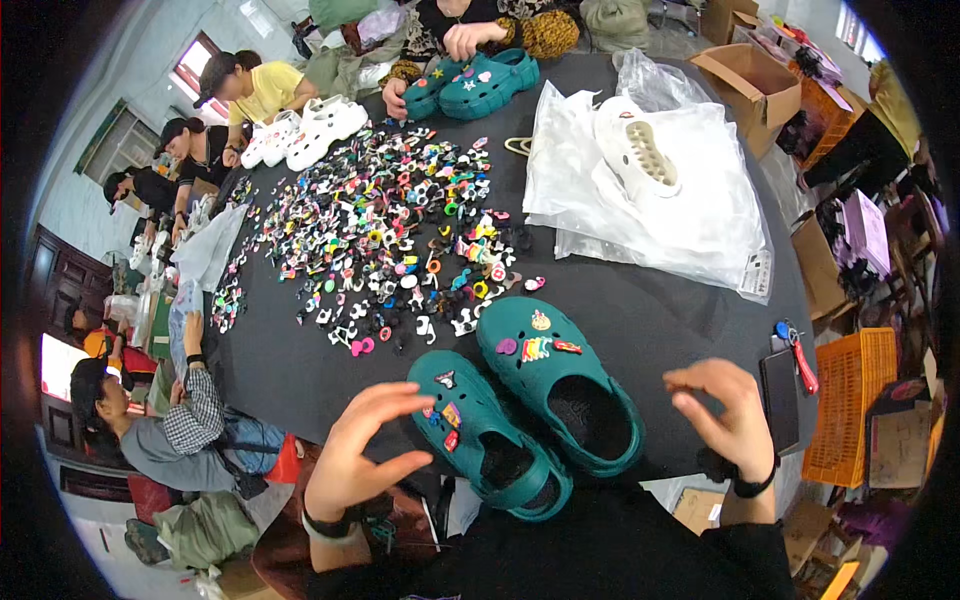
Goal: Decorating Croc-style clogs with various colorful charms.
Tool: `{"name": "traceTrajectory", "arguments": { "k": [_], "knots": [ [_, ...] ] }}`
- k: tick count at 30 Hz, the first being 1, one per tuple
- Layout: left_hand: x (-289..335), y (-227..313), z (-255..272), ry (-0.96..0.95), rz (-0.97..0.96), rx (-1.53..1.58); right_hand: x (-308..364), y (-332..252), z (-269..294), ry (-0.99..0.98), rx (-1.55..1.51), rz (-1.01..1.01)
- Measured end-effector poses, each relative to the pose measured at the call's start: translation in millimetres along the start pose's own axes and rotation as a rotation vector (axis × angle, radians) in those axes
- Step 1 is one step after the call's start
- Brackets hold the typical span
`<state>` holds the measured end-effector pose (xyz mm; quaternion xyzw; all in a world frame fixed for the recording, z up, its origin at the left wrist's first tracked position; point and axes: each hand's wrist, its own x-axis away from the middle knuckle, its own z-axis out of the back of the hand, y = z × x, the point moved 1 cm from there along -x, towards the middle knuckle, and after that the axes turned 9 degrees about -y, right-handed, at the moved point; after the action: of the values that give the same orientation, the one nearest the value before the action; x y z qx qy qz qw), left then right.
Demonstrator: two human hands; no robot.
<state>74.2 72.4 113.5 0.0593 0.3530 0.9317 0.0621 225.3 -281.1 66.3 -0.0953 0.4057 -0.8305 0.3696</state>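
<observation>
A pair of dark green clogs lies on the black tabletop in front of me, toes pointing away. Small colourful shoe charms sit on the toe of the left clog (pixel 474 428) and of the right clog (pixel 560 378). Just beside the left clog, my left hand (pixel 365 455) is open, thumb and fingers spread, with nothing between them. To the right of the pair, my right hand (pixel 728 412) hovers open, fingers bent and apart from the thumb. It holds nothing. Beyond the clogs spreads a large heap of mixed charms (pixel 385 225).
White clogs (pixel 640 150) lie on clear plastic bags (pixel 585 215) at the far right. Across the table a person handles another green pair (pixel 490 88). More white clogs (pixel 325 132) stand far left. An orange crate (pixel 850 405) and a phone-like black slab (pixel 780 398) are right.
</observation>
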Motion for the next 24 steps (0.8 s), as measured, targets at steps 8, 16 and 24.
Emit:
{"name": "traceTrajectory", "arguments": {
  "k": [8, 16, 24],
  "knots": [
    [36.6, 29.6, -70.9, -0.086, 0.154, 0.480, 25.0, 15.4, -19.6, -0.211, -0.277, -0.054],
    [-2.2, 42.9, -112.8, -0.219, 0.098, 0.132, 0.3, 31.9, -58.9, -0.471, -0.271, 0.068],
    [-4.5, 32.4, -112.6, 0.075, 0.105, -0.205, 18.9, 1.2, -76.5, -0.491, -0.288, 0.181]
  ]
}}
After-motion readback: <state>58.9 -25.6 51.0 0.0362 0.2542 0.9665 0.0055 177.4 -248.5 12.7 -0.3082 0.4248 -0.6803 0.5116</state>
